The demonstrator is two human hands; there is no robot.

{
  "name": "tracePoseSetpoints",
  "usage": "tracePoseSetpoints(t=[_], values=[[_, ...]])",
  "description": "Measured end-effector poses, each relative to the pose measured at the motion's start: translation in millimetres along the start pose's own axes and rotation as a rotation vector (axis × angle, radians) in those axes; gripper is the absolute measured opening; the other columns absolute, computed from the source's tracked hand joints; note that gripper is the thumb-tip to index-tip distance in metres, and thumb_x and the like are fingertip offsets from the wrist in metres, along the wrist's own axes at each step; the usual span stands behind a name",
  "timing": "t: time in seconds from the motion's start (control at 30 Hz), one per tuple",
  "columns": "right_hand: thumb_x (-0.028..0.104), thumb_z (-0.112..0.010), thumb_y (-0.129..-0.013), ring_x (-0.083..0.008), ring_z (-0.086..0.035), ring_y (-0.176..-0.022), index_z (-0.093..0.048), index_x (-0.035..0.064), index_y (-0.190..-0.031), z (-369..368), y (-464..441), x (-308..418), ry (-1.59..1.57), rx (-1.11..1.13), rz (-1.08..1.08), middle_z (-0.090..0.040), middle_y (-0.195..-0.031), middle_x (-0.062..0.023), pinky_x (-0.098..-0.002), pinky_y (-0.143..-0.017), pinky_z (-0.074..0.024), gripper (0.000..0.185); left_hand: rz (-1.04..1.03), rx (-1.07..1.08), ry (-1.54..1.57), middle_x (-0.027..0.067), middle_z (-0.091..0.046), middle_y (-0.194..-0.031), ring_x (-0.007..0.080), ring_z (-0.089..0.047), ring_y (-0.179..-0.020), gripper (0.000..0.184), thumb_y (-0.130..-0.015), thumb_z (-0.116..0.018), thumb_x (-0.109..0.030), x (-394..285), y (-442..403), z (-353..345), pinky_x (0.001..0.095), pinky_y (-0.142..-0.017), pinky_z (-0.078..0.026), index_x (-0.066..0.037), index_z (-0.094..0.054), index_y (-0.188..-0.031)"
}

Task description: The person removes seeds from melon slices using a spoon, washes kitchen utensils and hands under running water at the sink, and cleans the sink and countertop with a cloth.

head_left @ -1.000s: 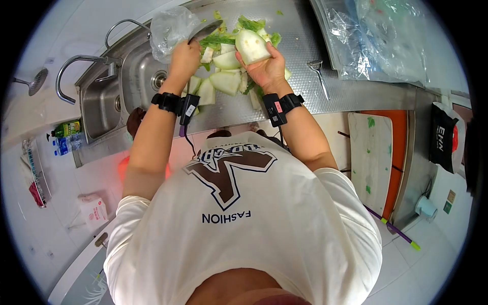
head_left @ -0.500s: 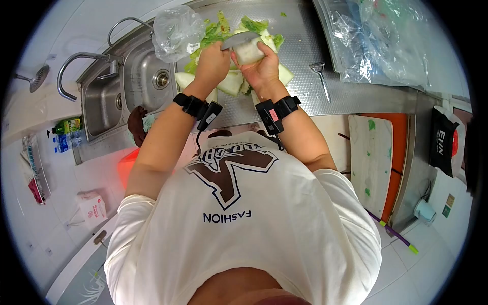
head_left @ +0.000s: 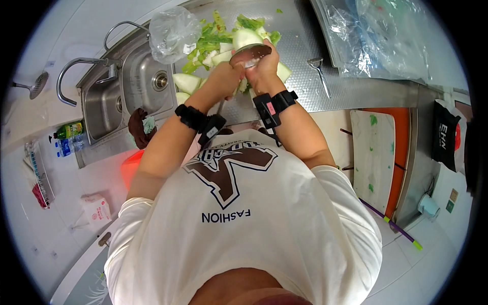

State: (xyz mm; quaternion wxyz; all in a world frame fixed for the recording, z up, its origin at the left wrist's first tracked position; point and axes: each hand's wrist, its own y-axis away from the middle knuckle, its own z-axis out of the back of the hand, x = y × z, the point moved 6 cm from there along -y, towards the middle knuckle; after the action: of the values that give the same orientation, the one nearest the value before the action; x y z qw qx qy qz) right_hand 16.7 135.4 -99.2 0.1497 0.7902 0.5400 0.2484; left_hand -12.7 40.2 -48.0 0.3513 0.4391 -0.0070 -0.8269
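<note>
My left hand (head_left: 223,80) is closed round a knife handle. The broad knife blade (head_left: 250,53) reaches right, against the pale green melon piece (head_left: 247,38) in my right hand (head_left: 266,67). My right hand's fingers curl round the piece's right side; the blade hides its lower part, and a bit of white flesh shows just below the blade. Other melon chunks (head_left: 187,82) and green leafy peelings (head_left: 206,47) lie around and under both hands on the steel counter (head_left: 305,91).
A clear plastic bag (head_left: 174,34) sits left of the peelings, beside the double sink (head_left: 147,76) and its tap (head_left: 76,62). A metal peeler (head_left: 319,76) lies to the right. Plastic sheeting (head_left: 381,40) covers a tray at the back right. A dark cloth (head_left: 139,127) hangs at the sink edge.
My left hand has moved right, bringing the knife from beside the melon piece to across its near side. My right hand has tilted the piece and keeps holding it.
</note>
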Motion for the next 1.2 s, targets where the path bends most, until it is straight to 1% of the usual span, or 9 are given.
tracePoseSetpoints(t=[0.07, 0.37, 0.7, 0.8, 0.9, 1.0, 1.07, 1.13, 1.2], values=[[0.033, -0.043, -0.090, -0.0332, -0.054, -0.103, -0.050, 0.0013, -0.116, -7, 5, 2, -0.037, -0.028, -0.044, -0.055, -0.114, -0.0175, -0.0508, -0.091, -0.0436, 0.042, 0.335, 0.042, 0.327, 0.0181, -0.054, -0.056, 0.0272, -0.052, -0.039, 0.038, -0.091, -0.041, -0.031, 16, 5, -12, 0.0388, -0.040, -0.042, 0.001, -0.055, -0.076], [0.036, -0.046, -0.093, -0.0299, -0.048, -0.114, -0.044, 0.0067, -0.123, -11, -9, 9, -0.082, 0.170, -0.005, -0.050, -0.123, -0.0132, -0.0538, -0.093, -0.0428, 0.042, 0.054, -0.420, -0.035, 0.0266, -0.061, -0.076, 0.0438, -0.058, -0.075, 0.035, -0.089, -0.044, -0.028, -1, -23, 64, 0.0485, -0.069, -0.046, 0.002, -0.061, -0.082], [0.035, -0.049, -0.090, -0.0285, -0.049, -0.112, -0.049, 0.0087, -0.119, -8, -8, 3, 0.002, 0.099, 0.009, -0.053, -0.120, -0.0112, -0.0492, -0.091, -0.0450, 0.039, -0.126, -0.618, -0.141, 0.0181, -0.057, -0.061, 0.0369, -0.057, -0.057, 0.033, -0.090, -0.045, -0.028, 30, -35, 37, 0.0423, -0.057, -0.045, 0.001, -0.058, -0.085], [0.035, -0.049, -0.089, -0.0273, -0.049, -0.111, -0.050, 0.0089, -0.117, -2, -5, 2, 0.011, 0.040, 0.017, -0.055, -0.116, -0.0097, -0.0489, -0.092, -0.0444, 0.038, 0.184, -0.327, 0.050, 0.0286, -0.060, -0.072, 0.0438, -0.060, -0.074, 0.036, -0.088, -0.046, -0.027, 26, -24, 27, 0.0471, -0.067, -0.048, 0.007, -0.058, -0.086], [0.035, -0.051, -0.086, -0.0254, -0.050, -0.110, -0.051, 0.0125, -0.116, 9, -10, -4, 0.021, -0.016, 0.003, -0.057, -0.113, -0.0071, -0.0477, -0.091, -0.0420, 0.038, 0.303, -0.231, 0.305, 0.0079, -0.041, -0.046, 0.0221, -0.043, -0.034, 0.037, -0.093, -0.043, -0.033, 42, -19, 15, 0.0367, -0.037, -0.035, -0.002, -0.052, -0.074], [0.035, -0.053, -0.083, -0.0241, -0.051, -0.106, -0.052, 0.0161, -0.116, 18, -20, -3, 0.039, -0.010, 0.038, -0.058, -0.113, -0.0046, -0.0448, -0.090, -0.0397, 0.038, -0.407, -0.259, -0.136, 0.0092, -0.042, -0.047, 0.0235, -0.044, -0.035, 0.038, -0.093, -0.043, -0.034, 20, -14, 8, 0.0368, -0.037, -0.036, -0.002, -0.051, -0.073], [0.036, -0.054, -0.081, -0.0237, -0.053, -0.101, -0.053, 0.0194, -0.115, 18, -17, 0, 0.094, -0.081, 0.032, -0.059, -0.112, -0.0036, -0.0430, -0.088, -0.0380, 0.038, 0.281, -0.188, 0.218, 0.0098, -0.044, -0.048, 0.0236, -0.044, -0.034, 0.039, -0.093, -0.044, -0.035, 17, -3, 6, 0.0369, -0.037, -0.036, -0.002, -0.051, -0.073], [0.036, -0.054, -0.081, -0.0244, -0.054, -0.100, -0.053, 0.0180, -0.114, 15, -17, 1, 0.081, -0.033, 0.047, -0.059, -0.110, -0.0046, -0.0437, -0.086, -0.0388, 0.038, 0.293, -0.152, 0.242, 0.0106, -0.046, -0.050, 0.0234, -0.044, -0.034, 0.040, -0.092, -0.044, -0.036, 13, 0, 10, 0.0369, -0.037, -0.036, -0.002, -0.051, -0.072], [0.037, -0.054, -0.081, -0.0250, -0.054, -0.099, -0.054, 0.0167, -0.114, 13, -16, 4, 0.072, 0.013, 0.061, -0.060, -0.109, -0.0056, -0.0445, -0.084, -0.0397, 0.038, 0.231, -0.120, 0.082, 0.0217, -0.057, -0.060, 0.0368, -0.059, -0.057, 0.041, -0.091, -0.043, -0.032, 14, -6, 18, 0.0435, -0.060, -0.049, 0.003, -0.059, -0.076]])
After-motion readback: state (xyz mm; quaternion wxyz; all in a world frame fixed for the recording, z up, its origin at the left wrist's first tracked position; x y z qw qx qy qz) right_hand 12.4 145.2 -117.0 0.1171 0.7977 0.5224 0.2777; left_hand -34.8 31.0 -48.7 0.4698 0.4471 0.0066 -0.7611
